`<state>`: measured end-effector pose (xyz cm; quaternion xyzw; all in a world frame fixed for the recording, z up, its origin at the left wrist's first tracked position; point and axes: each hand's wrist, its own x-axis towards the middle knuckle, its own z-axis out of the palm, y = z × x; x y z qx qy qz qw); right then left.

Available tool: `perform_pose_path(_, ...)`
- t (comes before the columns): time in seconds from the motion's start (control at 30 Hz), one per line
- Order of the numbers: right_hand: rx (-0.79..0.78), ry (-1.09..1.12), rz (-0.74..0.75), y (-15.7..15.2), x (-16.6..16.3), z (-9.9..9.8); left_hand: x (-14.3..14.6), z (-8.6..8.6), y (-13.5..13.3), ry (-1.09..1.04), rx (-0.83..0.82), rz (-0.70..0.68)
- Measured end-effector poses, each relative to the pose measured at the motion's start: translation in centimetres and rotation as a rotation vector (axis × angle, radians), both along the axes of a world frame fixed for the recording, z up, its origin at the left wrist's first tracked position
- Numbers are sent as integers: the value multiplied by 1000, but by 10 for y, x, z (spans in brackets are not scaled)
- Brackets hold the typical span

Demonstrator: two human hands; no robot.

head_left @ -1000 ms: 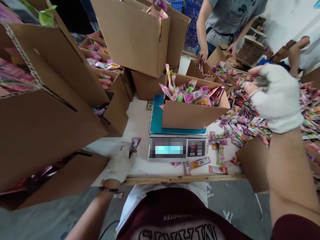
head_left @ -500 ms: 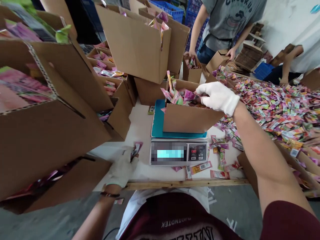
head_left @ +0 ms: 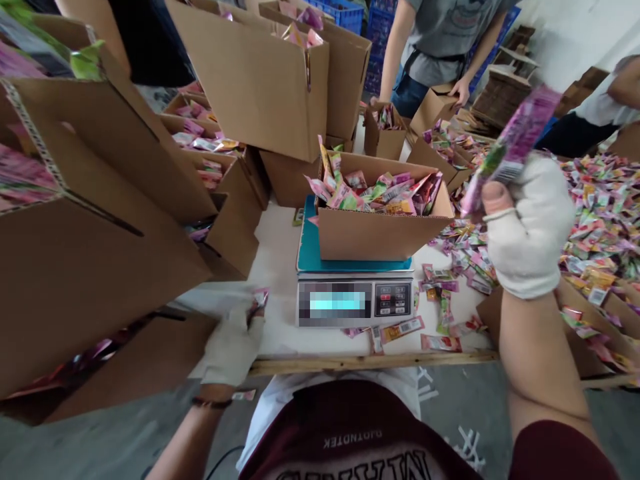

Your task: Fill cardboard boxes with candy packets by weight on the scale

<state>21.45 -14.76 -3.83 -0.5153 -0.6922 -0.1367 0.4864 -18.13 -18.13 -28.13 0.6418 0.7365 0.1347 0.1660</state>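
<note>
I see the gloved left hand (head_left: 233,345) pinching a small packet (head_left: 259,299) over the counter (head_left: 283,330); a digital scale (head_left: 356,293) carries a cardboard box (head_left: 383,238) filled with stick packets (head_left: 387,192); the gloved right hand (head_left: 531,230) pinches one purple packet (head_left: 523,133), raised beside this box.

Gloved right hand (head_left: 531,230) up, gripping, gloved left hand (head_left: 231,348) low, curled

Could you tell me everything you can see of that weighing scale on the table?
The weighing scale has a teal platform and a pale, metallic-looking body. Its front carries a lit cyan display, pixelated beyond reading, and, to the right, a dark keypad with one red key among pale ones. It sits flat on the white table. An open cardboard box full of wrapped packets rests on the platform.
</note>
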Motion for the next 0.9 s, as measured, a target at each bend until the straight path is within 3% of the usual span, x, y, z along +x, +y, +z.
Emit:
perform_pose_path(0.13,87,89,-156,-18,38,-39,11,30,-33,-191,78,-75)
perform_pose_path(0.27,-136,251,-205,-33,73,-100,59,58,-55,-410,-37,-375)
perform_pose_path(0.37,-320,360,-237,-55,83,-135,107,58,-62,-476,-119,-647)
perform_pose_path(0.43,-339,344,-273,-73,83,-142,140,49,-63,-446,-94,-818)
perform_pose_path(0.53,-195,233,-317,-87,73,-123,189,37,-59,-358,-14,-1006)
perform_pose_path(0.6,-56,153,-329,-82,59,-95,219,39,-55,-303,41,-1088)
perform_pose_path(0.7,139,57,-274,-51,29,-43,245,54,-49,-270,161,-1220)
perform_pose_path(0.8,92,-22,-34,-8,-2,2,242,80,-40,-247,306,-1327)
perform_pose_path(0.9,-45,-128,201,20,-19,18,211,110,-25,-238,436,-1262)
